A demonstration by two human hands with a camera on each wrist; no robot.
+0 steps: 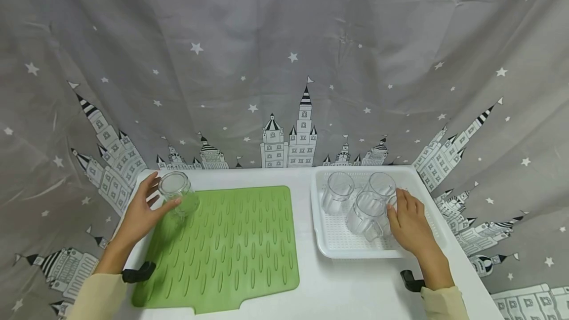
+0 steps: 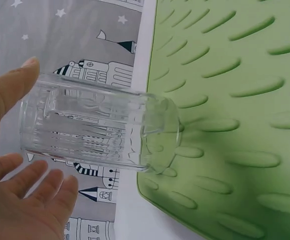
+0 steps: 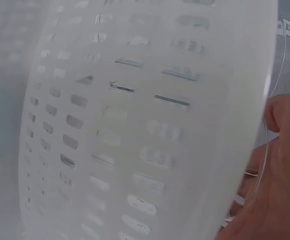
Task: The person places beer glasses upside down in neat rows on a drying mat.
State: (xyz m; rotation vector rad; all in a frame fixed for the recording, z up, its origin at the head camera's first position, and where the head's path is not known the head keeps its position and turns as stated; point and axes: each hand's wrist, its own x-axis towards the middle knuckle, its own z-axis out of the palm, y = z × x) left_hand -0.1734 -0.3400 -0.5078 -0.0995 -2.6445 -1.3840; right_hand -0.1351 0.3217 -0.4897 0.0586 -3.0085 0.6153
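In the head view, a clear glass mug (image 1: 179,191) stands upside down on the far left corner of the green drying mat (image 1: 231,246). My left hand (image 1: 141,210) is spread beside it, thumb toward the near side. The left wrist view shows loosely bent fingers and thumb around the base of this glass mug (image 2: 100,125), with a gap at the fingers. Over the right side of the white basket (image 1: 331,248), my right hand (image 1: 411,223) curls round a glass mug, mostly hidden beneath it. The basket wall (image 3: 135,120) covers much of the right wrist view.
More glass mugs stand in the basket: one at the left (image 1: 339,191), one at the back (image 1: 381,184) and one in front (image 1: 366,214). Mat and basket lie on a white table (image 1: 306,280). A grey curtain (image 1: 275,63) with castles and stars hangs behind.
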